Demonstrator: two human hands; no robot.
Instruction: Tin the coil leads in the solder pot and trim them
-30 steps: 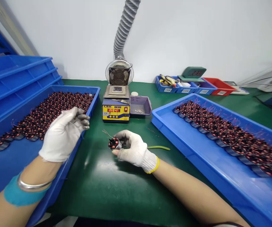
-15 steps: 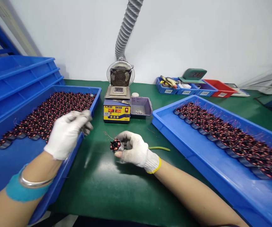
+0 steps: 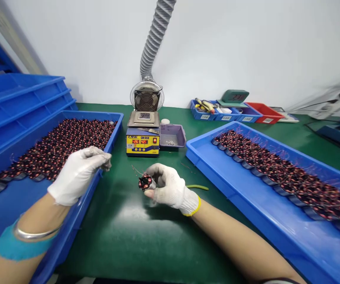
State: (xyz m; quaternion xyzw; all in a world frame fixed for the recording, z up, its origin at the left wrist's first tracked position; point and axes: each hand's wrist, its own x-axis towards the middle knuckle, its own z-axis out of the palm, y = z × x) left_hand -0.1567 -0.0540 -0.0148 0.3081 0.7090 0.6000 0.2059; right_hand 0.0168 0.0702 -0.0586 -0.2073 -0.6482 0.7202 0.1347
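White wall at back; ribbed grey hose hangs before it. Row of small labelled blue bins at the wall, hand tools in the leftmost. Red bin just beside. Green digital clock above the row. Stacked trays far left. Black cable far right.

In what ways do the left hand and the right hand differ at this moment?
The right hand holds a copper-wound part; the left hand shows nothing clearly held. Behind the left hand's glove are a silver bangle and blue band; the right hand's glove ends in yellow trim. Both gloves look whitish.
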